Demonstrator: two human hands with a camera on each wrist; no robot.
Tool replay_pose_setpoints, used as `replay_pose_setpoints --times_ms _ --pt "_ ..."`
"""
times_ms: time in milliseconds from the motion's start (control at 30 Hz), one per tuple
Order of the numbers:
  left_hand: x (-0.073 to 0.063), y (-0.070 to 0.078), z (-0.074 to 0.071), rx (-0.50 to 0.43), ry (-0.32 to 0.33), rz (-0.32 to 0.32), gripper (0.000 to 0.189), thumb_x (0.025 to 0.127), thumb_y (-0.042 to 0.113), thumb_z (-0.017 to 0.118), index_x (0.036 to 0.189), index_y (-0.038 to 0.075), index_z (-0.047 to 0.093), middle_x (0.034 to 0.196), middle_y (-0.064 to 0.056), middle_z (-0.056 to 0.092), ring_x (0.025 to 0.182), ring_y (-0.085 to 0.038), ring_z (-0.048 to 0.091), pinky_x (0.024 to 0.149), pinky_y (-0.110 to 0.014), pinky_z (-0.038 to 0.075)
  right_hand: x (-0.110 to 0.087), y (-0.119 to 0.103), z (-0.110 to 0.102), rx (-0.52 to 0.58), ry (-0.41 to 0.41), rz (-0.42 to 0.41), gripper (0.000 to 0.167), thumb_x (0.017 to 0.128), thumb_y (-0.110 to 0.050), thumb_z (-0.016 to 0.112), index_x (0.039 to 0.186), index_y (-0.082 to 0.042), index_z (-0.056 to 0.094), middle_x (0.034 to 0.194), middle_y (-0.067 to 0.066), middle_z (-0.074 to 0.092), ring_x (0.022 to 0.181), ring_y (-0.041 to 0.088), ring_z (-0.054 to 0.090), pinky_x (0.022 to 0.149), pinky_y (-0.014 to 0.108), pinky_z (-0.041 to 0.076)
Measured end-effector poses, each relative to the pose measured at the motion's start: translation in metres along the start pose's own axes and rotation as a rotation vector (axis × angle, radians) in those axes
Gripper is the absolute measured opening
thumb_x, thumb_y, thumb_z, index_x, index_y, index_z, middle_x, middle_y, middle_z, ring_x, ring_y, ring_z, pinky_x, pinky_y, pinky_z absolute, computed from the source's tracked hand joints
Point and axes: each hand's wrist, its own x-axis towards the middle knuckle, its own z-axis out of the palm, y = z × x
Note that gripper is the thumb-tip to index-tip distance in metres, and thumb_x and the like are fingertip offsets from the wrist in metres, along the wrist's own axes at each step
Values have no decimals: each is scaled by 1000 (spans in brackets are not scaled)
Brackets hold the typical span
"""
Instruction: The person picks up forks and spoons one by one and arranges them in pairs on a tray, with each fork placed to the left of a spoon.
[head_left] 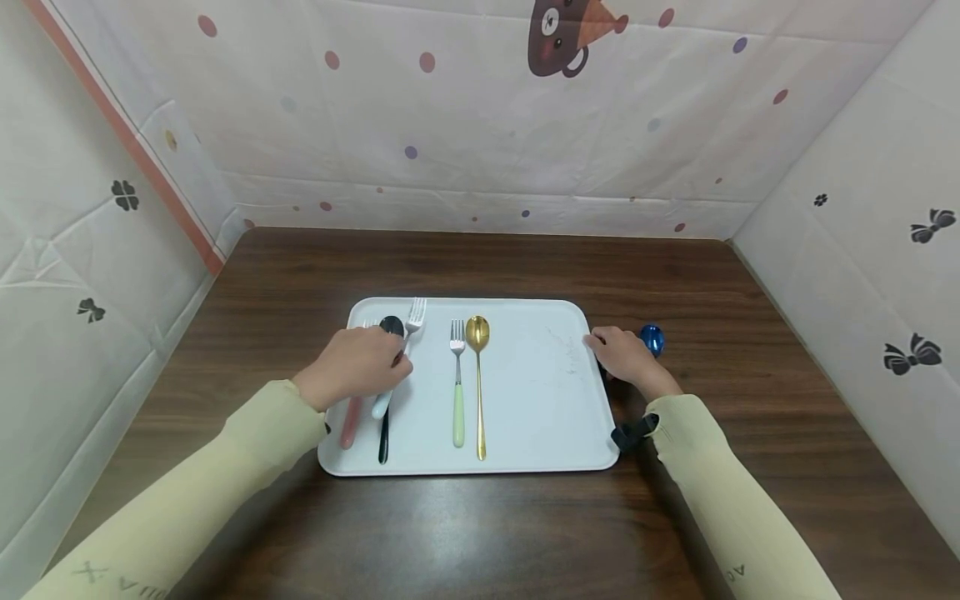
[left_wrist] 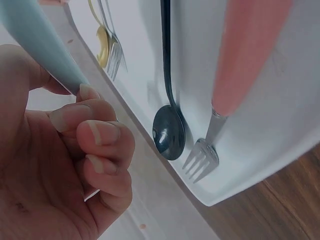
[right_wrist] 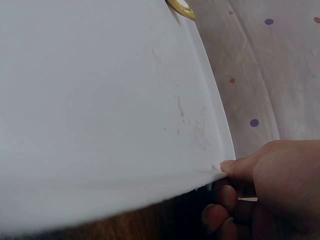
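My left hand (head_left: 358, 363) pinches a fork with a light blue handle (left_wrist: 42, 42) above the left part of the white tray (head_left: 543, 400). The tines of this fork (head_left: 416, 312) point away from me. Under that hand on the tray lie a black spoon (left_wrist: 169, 132) and a pink-handled fork (left_wrist: 245, 55), partly hidden in the head view. Farther right on the tray, a green-handled fork (head_left: 458, 408) and a gold spoon (head_left: 477, 333) lie side by side. My right hand (head_left: 624, 357) grips the tray's right rim (right_wrist: 220, 167), thumb on top and fingers below.
A shiny blue spoon bowl (head_left: 652, 337) shows on the brown wooden table (head_left: 465, 533), just beyond my right hand. White patterned cloth (head_left: 480, 117) stands along the back and both sides. A black strap (head_left: 633, 432) is at my right wrist.
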Motion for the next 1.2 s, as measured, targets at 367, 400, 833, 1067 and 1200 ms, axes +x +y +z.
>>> replay_pose_setpoints --times_ms 367,400,833,1067,1200 --pt "5 8 1 26 8 34 30 88 27 52 62 14 51 53 0 42 49 -16 43 47 -28 31 0 0 0 -2 -7 -1 39 104 -36 36 116 -6 57 80 10 57 65 21 56 69 33 44" --pt "6 9 1 26 6 35 30 88 27 52 62 14 51 53 0 43 50 -16 43 47 -28 31 0 1 0 -2 -8 -2 39 104 -36 36 115 -6 57 79 9 57 65 21 56 68 33 44" --pt "11 23 2 7 1 69 31 88 27 51 59 15 49 55 0 45 50 -17 44 46 -29 33 -1 1 0 1 -2 -2 39 104 -37 37 116 -6 57 81 10 58 67 21 56 70 34 45" --pt "14 30 2 -3 -4 78 33 88 26 51 58 15 47 53 1 42 49 -14 40 45 -27 30 -1 0 0 -1 0 -4 37 104 -36 37 108 -6 58 77 9 56 64 20 55 66 32 43" --pt "16 33 4 -13 1 97 32 88 25 52 58 16 45 53 3 37 48 -12 35 44 -26 27 -2 -2 -2 -3 2 -7 34 104 -33 37 98 -7 58 72 8 54 60 20 54 62 32 41"
